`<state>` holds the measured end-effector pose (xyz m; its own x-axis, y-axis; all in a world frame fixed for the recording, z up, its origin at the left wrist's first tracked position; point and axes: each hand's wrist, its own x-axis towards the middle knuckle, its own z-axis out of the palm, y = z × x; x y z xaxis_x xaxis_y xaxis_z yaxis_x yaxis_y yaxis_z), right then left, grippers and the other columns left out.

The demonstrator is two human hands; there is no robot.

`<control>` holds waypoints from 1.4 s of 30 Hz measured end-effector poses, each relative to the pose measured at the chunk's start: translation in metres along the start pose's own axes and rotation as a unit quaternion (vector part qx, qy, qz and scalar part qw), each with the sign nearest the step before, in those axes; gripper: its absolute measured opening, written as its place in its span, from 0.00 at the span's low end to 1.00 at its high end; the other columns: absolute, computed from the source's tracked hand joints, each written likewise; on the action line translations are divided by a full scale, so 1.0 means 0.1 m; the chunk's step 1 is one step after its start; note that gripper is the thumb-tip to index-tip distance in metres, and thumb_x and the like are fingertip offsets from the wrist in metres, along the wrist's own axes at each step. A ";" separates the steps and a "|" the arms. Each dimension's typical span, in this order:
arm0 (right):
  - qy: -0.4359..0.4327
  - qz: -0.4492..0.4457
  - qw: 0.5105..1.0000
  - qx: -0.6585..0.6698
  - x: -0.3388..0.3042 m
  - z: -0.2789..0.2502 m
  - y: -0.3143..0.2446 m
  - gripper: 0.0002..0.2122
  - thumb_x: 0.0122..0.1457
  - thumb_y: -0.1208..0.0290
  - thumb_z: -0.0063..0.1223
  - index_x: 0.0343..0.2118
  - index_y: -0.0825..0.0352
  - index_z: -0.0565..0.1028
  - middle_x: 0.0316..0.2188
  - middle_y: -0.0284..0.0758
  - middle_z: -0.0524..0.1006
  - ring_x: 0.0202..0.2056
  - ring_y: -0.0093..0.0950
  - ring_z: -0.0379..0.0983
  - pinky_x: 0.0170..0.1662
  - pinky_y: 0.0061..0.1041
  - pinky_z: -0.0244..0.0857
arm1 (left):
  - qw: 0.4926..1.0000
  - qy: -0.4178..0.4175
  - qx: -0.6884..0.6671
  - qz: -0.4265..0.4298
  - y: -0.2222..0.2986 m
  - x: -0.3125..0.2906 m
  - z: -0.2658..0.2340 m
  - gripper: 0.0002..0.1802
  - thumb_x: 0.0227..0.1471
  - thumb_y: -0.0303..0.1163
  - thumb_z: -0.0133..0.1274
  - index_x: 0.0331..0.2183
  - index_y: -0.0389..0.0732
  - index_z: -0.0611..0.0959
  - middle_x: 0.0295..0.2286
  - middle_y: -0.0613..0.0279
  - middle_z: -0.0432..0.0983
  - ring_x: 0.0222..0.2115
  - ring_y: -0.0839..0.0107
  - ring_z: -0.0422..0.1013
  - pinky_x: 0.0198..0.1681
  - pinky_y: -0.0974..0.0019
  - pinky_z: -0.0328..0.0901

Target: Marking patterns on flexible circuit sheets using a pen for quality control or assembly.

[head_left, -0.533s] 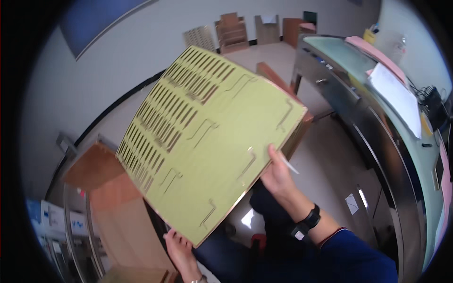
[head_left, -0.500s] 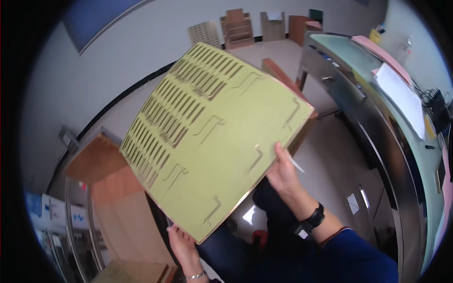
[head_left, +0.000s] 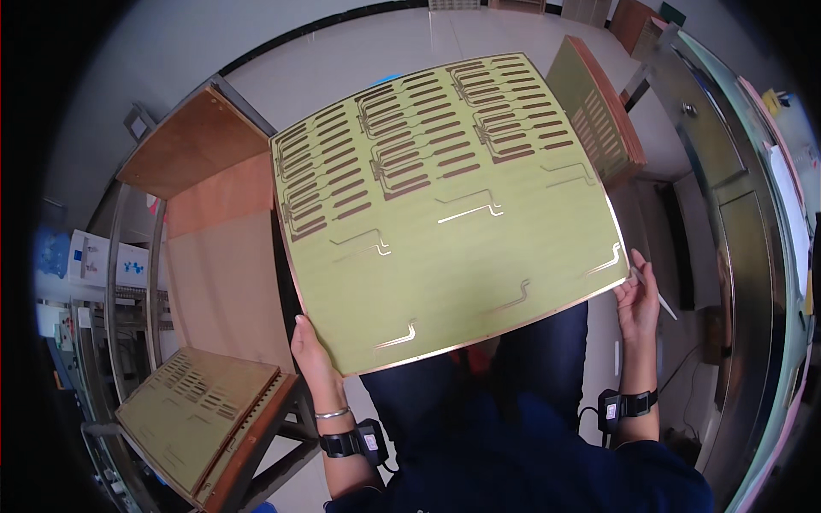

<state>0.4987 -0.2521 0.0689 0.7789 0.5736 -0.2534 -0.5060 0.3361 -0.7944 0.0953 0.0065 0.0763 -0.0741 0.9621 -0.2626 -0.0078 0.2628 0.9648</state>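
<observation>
A large yellow-green circuit board panel [head_left: 445, 274] with brown and shiny copper traces is held up in front of me, its patterned face toward me. My left hand [head_left: 315, 357] grips its near left edge, the thumb at the rim and the other fingers hidden behind. At the near right corner my right hand [head_left: 638, 306] is closed on the panel's edge. A thin white pen-like stick [head_left: 663, 301] also sits in the right hand and points down to the right. Both wrists wear black straps with small boxes.
To the left, similar panels [head_left: 192, 393] lie stacked on a slanted wooden rack [head_left: 224, 248] with a metal frame. More panels [head_left: 594, 111] lean on a brown board at the far right. A metal desk with drawers [head_left: 744, 205] carries papers along the right side.
The panel has turned clockwise and now lies more level across my view. My right hand has moved right with its corner, and my left hand is higher. My view has tilted downward.
</observation>
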 end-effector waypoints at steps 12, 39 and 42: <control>-0.129 -0.370 0.717 -0.577 -0.13 1.11 -0.11 0.23 0.49 0.89 0.39 0.51 0.68 0.65 0.54 0.47 0.65 0.54 0.41 0.63 0.56 0.34 0.57 | 0.996 -0.054 0.071 -0.020 0.32 0.16 -0.08 0.23 0.61 0.45 0.39 0.34 0.33 0.77 0.27 0.67 0.72 0.29 0.79 0.64 0.35 0.73 0.61; -0.255 -0.148 0.916 -0.271 -0.01 1.55 -0.93 0.09 0.62 0.71 0.44 0.37 0.71 0.74 0.32 0.31 0.74 0.38 0.19 0.69 0.43 0.20 0.64 | 0.766 -0.635 0.059 -0.079 1.30 -1.15 2.48 0.13 0.61 0.37 0.42 0.32 0.38 0.73 0.17 0.75 0.58 0.17 0.86 0.53 0.20 0.80 0.49; -0.283 -0.123 0.926 -0.217 0.10 1.49 -1.02 0.11 0.63 0.69 0.42 0.38 0.70 0.75 0.34 0.32 0.75 0.38 0.18 0.70 0.43 0.19 0.64 | 0.695 -0.675 -0.024 -0.247 1.29 -1.09 2.63 0.14 0.61 0.39 0.39 0.30 0.40 0.72 0.16 0.76 0.54 0.15 0.86 0.51 0.19 0.79 0.48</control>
<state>0.5029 -0.1694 0.2295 0.4695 0.8607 0.1970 -0.0466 0.2470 -0.9679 0.3644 -0.0456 0.2262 0.9522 -0.0425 -0.3026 0.2639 0.6134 0.7444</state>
